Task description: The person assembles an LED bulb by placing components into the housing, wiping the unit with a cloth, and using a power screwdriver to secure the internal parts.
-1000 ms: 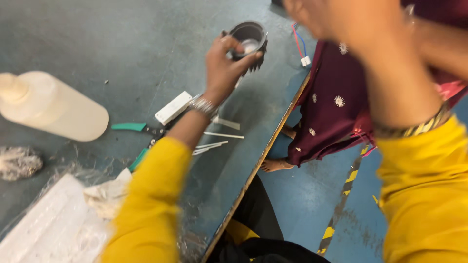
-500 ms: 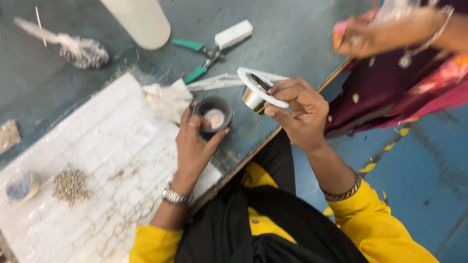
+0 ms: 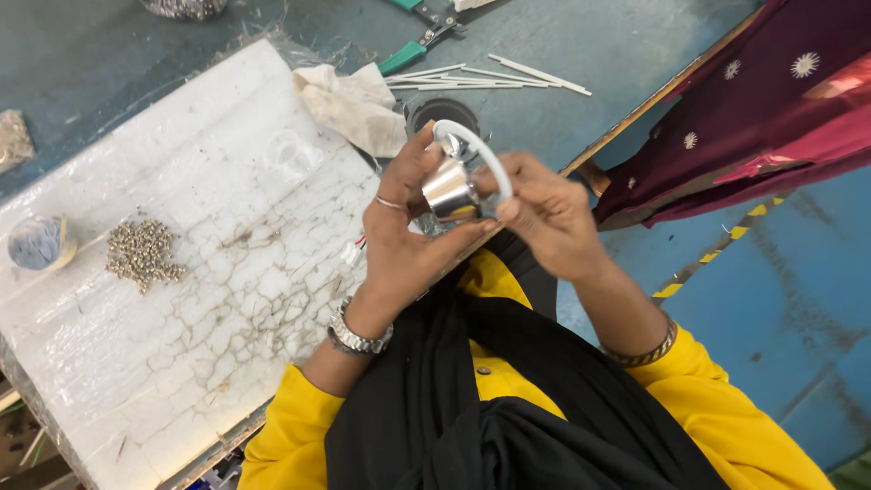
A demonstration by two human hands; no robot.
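Head view, looking straight down: I've got both hands up over the near edge of the worktop (image 3: 181, 54), closed on one small part. My left hand (image 3: 404, 236) cups a shiny metal reflector cup (image 3: 451, 191) from below, fingers wrapped round its body, thumb near the rim. My right hand (image 3: 544, 213) pinches the white ring (image 3: 476, 154) that sits at the cup's mouth, tilted toward me. So neither hand is free; both are holding the same lamp fitting, just above the worktop's edge and in front of my chest. Behind it on the worktop sits a dark round housing (image 3: 445, 113), partly hidden by my fingers. A crumpled cloth (image 3: 354, 104) lies just beside it, then thin white sticks (image 3: 490, 77) and green-handled pliers (image 3: 408, 54) further back. To my left, a white padded sheet (image 3: 200, 272) carries a heap of small screws (image 3: 141, 254) and a tape roll (image 3: 36, 243). A co-worker's maroon garment (image 3: 744, 118) shows at the right. My call: keep the cup steady in the left, seat the ring evenly all round, no forcing one side.
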